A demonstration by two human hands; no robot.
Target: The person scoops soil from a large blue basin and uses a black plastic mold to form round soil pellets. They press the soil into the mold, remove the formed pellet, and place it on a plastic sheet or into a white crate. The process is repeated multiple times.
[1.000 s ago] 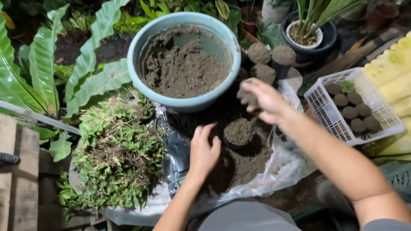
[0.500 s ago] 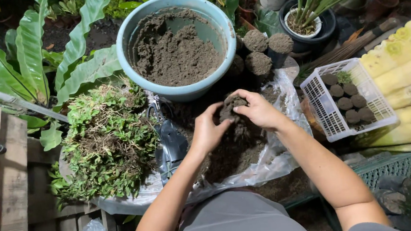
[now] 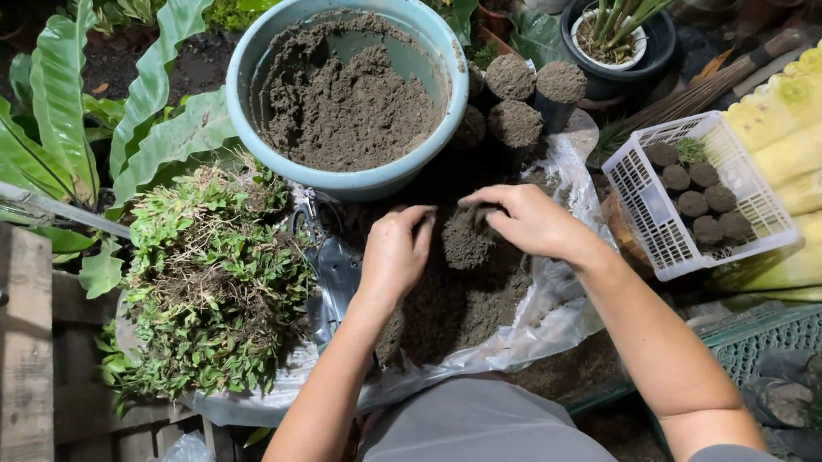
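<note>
Since a moment ago both hands, left hand (image 3: pixel 395 253) and right hand (image 3: pixel 528 220), have lowered, cupped and pressed around the soil ball (image 3: pixel 469 238), at six o'clock of the blue basin (image 3: pixel 442 138).

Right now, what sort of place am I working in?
Most likely a home garden or small nursery potting spot. A blue basin of soil, a white basket of filled pots and broad-leaved ferns surround both hands, which press a small soil-filled pot.

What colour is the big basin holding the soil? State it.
Light blue; the basin shows best in the head view, above both hands.
</note>
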